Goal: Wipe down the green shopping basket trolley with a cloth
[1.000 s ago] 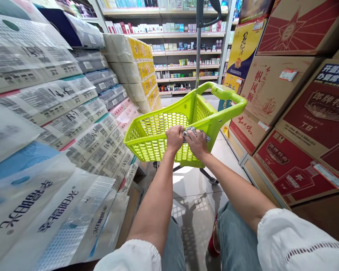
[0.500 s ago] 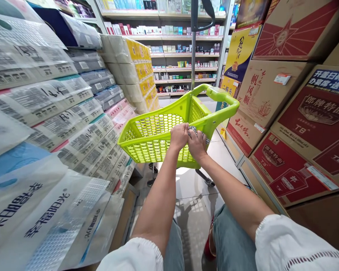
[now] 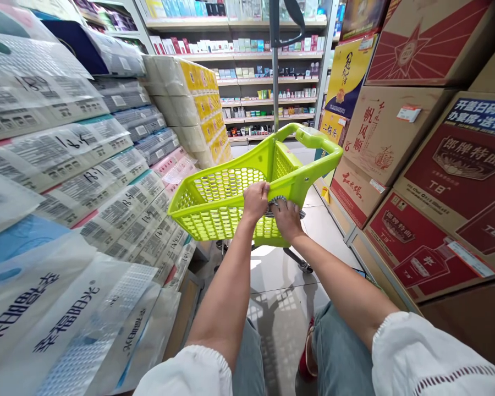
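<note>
A bright green shopping cart stands sideways before me, its handle at the upper right. My left hand is closed on the near rim of the basket. Just right of it, my right hand presses a grey-and-white striped cloth against the side of the basket, with its fingers curled over it. Part of the cloth shows above and to the right of those fingers; the rest is hidden under them.
Packs of tissue paper are stacked along the left. Cardboard boxes line the right side. Shelves of small goods stand behind the cart, and a grey pole rises beyond it. Tiled floor lies below.
My right hand has moved slightly down and away from my left hand, and more of the striped cloth shows. The cart appears a little further left in view.
</note>
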{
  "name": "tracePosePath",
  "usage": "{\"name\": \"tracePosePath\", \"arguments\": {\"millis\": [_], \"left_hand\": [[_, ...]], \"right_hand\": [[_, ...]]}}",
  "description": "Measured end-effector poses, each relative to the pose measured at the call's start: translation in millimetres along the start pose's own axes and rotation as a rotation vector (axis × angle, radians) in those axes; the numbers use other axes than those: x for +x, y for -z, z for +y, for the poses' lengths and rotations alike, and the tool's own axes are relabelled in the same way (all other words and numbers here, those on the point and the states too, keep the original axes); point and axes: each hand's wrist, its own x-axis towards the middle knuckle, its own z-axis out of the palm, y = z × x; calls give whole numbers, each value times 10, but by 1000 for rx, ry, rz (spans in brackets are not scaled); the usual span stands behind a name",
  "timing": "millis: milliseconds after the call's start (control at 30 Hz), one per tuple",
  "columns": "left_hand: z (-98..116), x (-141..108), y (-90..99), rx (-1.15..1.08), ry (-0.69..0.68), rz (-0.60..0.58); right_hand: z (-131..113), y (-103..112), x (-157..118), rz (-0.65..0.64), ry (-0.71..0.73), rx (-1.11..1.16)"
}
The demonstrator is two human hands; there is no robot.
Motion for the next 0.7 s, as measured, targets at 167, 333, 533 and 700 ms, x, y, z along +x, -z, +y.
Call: {"name": "tracePosePath", "arguments": {"millis": [167,333,533,700], "left_hand": [[-39,-30,29,19,12,7],[-54,-41,36,4,-6,13],[-58,-43,76,-10,-5,6],[-51,-52,66,18,-17,20]], "right_hand": [[34,97,147,108,-32,-16],[17,55,163,136,-42,-7],[-29,-16,-10,-47,67,12],[83,106,158,122,13,14]]}}
